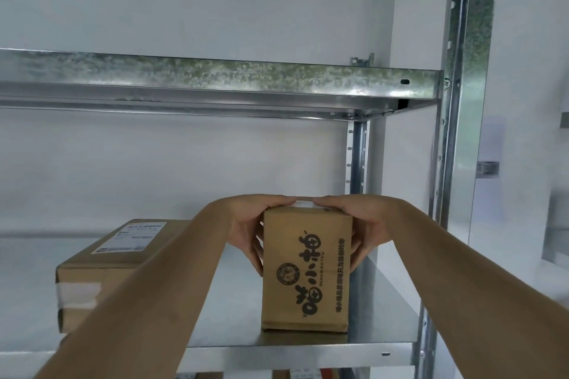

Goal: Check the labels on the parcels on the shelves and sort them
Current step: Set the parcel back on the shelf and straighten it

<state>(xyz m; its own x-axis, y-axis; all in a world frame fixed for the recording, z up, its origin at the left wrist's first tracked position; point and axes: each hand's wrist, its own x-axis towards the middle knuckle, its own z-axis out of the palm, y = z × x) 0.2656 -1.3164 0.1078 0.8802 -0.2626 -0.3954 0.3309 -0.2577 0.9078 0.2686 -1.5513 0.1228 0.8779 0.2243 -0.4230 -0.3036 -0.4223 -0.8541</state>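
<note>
At the near edge of the view, your two bare forearms reach forward and upward from the lower corners toward the middle shelf (234, 311) of a galvanized steel rack. Your left hand (246, 231) and right hand (363, 224) grip the same upright cardboard parcel (306, 271) from opposite sides. On each hand, the fingers curl over the top edge of the parcel and the thumb and palm press against its side wall; the fingertips of both hands nearly meet over a white strip (304, 204) on top of the parcel. The lower fingers of the left hand lie together along the left face. Whether the right-hand fingers behind the parcel are spread cannot be determined.

The parcel stands on end near the front right of the middle shelf, its base resting on the metal surface. Its front face carries large black characters, a round emblem and the printed word "MIAOXIAOYOU", all turned sideways.

To the left on the same shelf, partly hidden by your left forearm, lies a flat cardboard box (101, 274) with a white shipping label (132, 237) on its top face and a white band on its front side. It sits well apart from the held parcel.

Farther back, the upper shelf (215, 77) spans the view, joined at the right to a perforated upright post (462, 101). Behind the rack stands a white wall.
</note>
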